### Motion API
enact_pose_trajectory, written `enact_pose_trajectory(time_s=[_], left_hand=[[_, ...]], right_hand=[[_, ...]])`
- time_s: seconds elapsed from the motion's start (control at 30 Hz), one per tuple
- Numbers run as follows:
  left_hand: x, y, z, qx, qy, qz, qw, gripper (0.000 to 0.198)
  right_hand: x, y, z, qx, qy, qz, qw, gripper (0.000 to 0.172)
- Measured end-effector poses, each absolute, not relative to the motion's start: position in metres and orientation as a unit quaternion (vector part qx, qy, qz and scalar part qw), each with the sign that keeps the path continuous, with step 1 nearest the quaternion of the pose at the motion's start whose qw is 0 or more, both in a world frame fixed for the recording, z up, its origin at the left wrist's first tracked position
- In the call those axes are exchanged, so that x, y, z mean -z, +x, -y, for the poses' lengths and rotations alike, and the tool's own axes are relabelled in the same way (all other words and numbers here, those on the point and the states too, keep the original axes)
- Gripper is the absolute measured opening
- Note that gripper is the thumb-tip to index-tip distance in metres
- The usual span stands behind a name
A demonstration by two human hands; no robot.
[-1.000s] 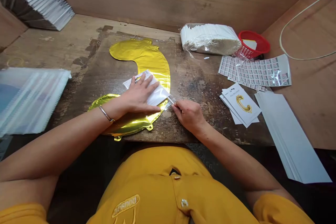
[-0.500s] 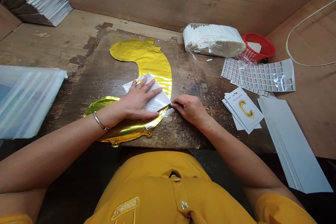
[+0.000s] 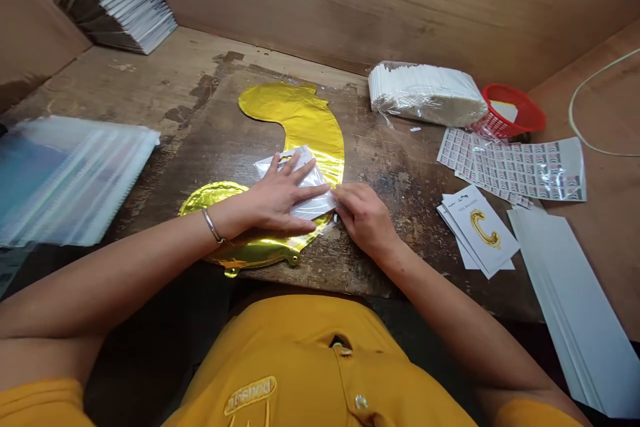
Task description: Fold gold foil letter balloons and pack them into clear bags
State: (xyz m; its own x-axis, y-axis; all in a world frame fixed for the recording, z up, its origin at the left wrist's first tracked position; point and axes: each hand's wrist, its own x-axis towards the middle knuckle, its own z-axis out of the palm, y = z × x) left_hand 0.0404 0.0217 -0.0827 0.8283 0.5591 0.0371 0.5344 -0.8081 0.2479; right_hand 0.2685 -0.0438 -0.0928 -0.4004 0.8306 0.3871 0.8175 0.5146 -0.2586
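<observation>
In the head view, a small clear plastic packet (image 3: 313,208) with a white card in it lies directly under the fingers of the left hand (image 3: 283,203), on top of a flat, C-shaped gold foil balloon (image 3: 317,137). Beyond the right hand (image 3: 367,220) and its fingers, a large clear plastic bag (image 3: 425,93) holds a bundle of thin white sticks. Farther off to the right of those fingers, a round red plastic basket (image 3: 527,113) contains a white piece with a yellow edge.

The left fingers (image 3: 311,192) are spread and lie flat on the packet, the thumb apart from them over the foil. The right thumb and fingertips are pressed together at the packet's right corner; what lies between them is hidden. The balloon reaches out on the tabletop (image 3: 210,137) beyond the left fingers and also back beneath the left wrist, which wears a silver metal bangle (image 3: 213,225).

To the right of the right fingers are printed sticker sheets (image 3: 525,170), white cards showing a gold C (image 3: 463,213) and a pile of long white paper strips (image 3: 575,307). Well left of the left fingers lies a stack of clear, bluish plastic sleeves (image 3: 90,180).
</observation>
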Motion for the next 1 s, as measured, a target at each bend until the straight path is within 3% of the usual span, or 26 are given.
enact_pose_trajectory(time_s=[0.07,0.2,0.37,0.57,0.8,1.0], left_hand=[[0.078,0.035,-0.012,-0.099,0.946,-0.292,0.096,0.072],[0.080,0.006,0.023,-0.157,0.934,-0.299,0.120,0.034],[0.099,-0.019,0.047,-0.177,0.936,-0.263,0.150,0.034],[0.103,-0.017,0.035,-0.204,0.929,-0.253,0.177,0.031],[0.109,-0.022,0.038,-0.197,0.926,-0.264,0.185,0.033],[0.112,-0.021,0.037,-0.215,0.921,-0.260,0.193,0.033]], right_hand=[[0.097,0.272,0.045,-0.024,-0.438,0.866,0.241,0.023],[0.096,0.272,0.058,-0.004,-0.443,0.876,0.191,0.028],[0.077,0.250,0.070,-0.023,-0.425,0.883,0.199,0.024],[0.087,0.239,0.050,-0.199,-0.405,0.848,0.278,0.009],[0.087,0.213,0.071,-0.123,-0.384,0.890,0.212,0.019],[0.087,0.206,0.079,-0.135,-0.348,0.902,0.217,0.019]])
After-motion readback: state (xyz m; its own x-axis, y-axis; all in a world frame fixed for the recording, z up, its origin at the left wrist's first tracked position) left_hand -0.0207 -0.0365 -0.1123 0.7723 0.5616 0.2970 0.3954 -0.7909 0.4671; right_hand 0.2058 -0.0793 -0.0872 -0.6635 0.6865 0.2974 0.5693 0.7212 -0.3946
